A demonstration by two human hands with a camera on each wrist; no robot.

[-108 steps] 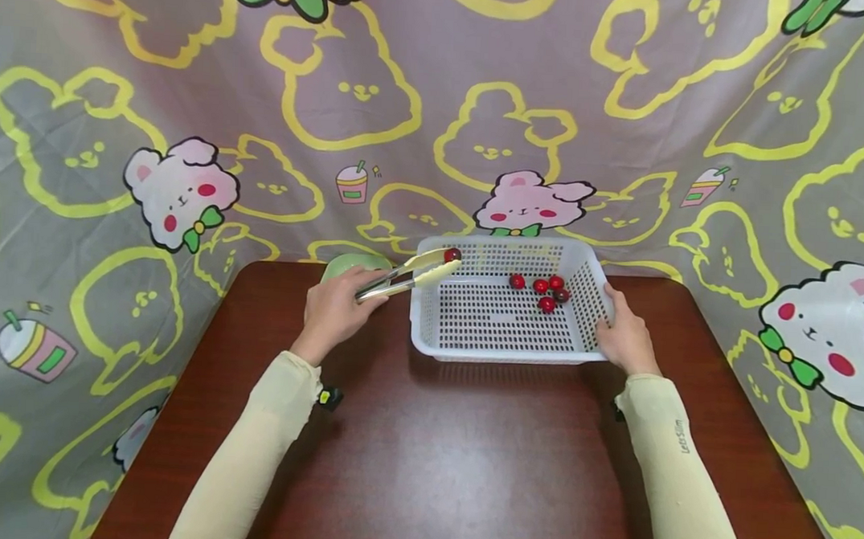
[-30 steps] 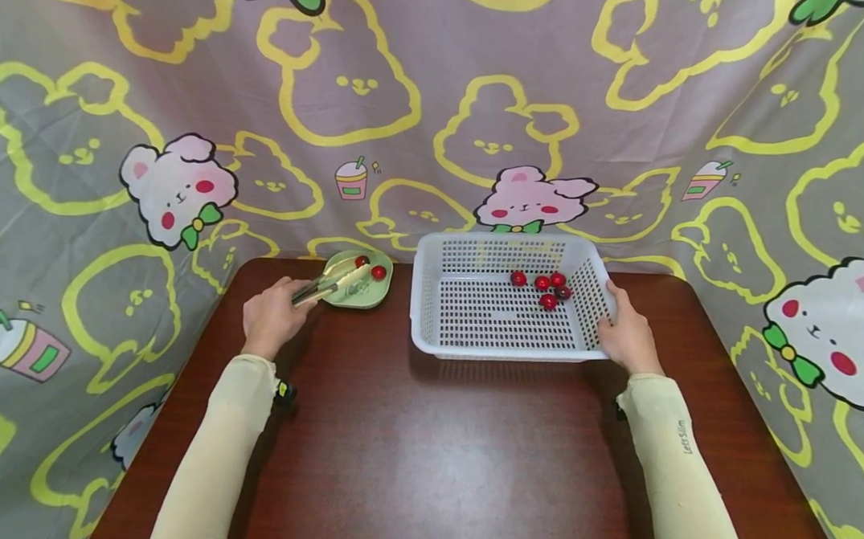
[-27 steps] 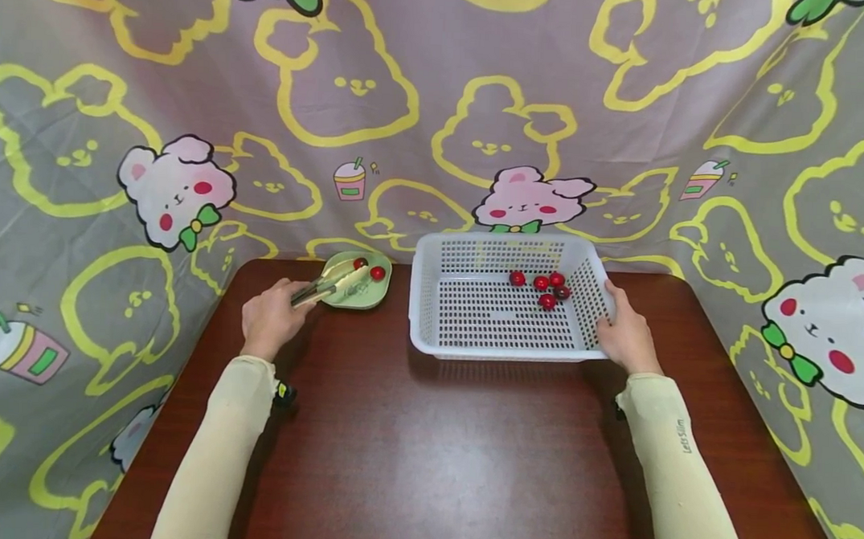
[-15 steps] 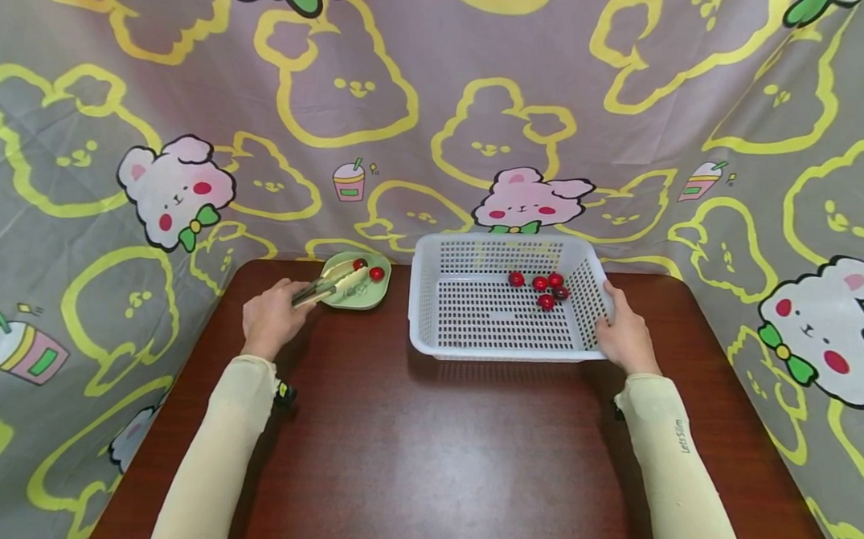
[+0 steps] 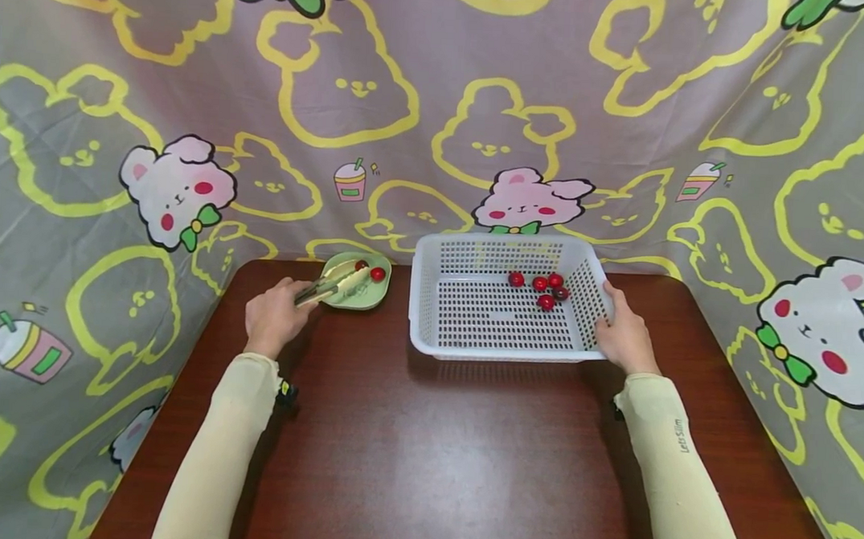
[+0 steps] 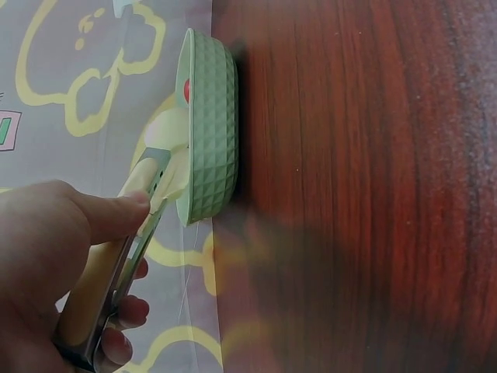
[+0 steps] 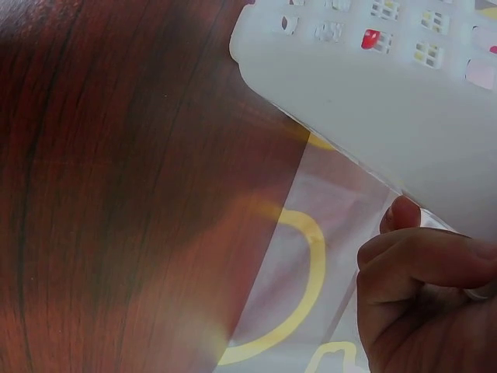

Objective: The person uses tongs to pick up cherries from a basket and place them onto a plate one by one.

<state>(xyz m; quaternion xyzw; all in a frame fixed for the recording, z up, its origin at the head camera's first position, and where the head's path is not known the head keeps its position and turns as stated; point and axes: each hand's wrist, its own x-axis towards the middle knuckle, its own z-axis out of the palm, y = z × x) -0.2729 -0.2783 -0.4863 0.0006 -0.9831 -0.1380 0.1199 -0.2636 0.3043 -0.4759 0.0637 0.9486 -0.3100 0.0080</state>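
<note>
My left hand (image 5: 276,315) grips a pair of metal tongs (image 6: 144,186) with cream tips, which reach into a pale green dish (image 6: 213,132) at the back left. Between the tips, in the head view, lies a small glossy red fruit (image 5: 360,265) that looks like a cherry; a second red fruit (image 5: 377,274) sits to its right in the dish. My right hand (image 5: 626,333) holds the right end of a white perforated basket (image 5: 501,354), thumb over the rim and fingers outside. Several more of the red fruits (image 5: 540,283), one darker, lie toward the basket's right side.
All of this stands on a dark reddish-brown wooden table (image 5: 431,446). A grey curtain (image 5: 439,101) with yellow cartoon outlines hangs close behind the dish and basket and along both sides.
Since the earliest frame, the left hand has moved left, bringing the tongs and a red fruit from over the basket's left rim down to the dish. Over the last second little has moved.
</note>
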